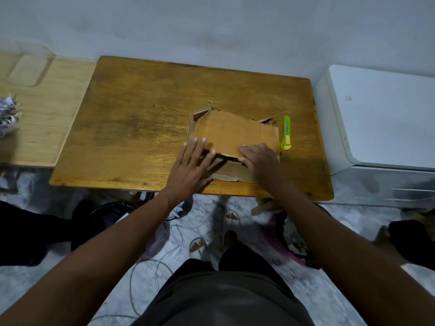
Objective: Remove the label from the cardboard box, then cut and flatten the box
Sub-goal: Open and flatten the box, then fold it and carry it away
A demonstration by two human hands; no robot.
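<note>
A brown cardboard box (231,132) lies partly collapsed on the right half of the wooden table (131,128), its top panel tilted and side flaps sticking out at the back. My left hand (191,165) lies flat with fingers spread on the panel's near left corner. My right hand (257,161) rests on the near right edge, fingers curled over the panel. A green and yellow utility knife (286,132) lies on the table just right of the box, apart from both hands. No label shows on the visible cardboard.
A lighter wooden board (44,109) adjoins the table on the left, with a crumpled paper heap (8,116) on it. A white appliance (381,118) stands close on the right. Cables, bags and my sandalled feet (211,231) are on the floor below the table's front edge.
</note>
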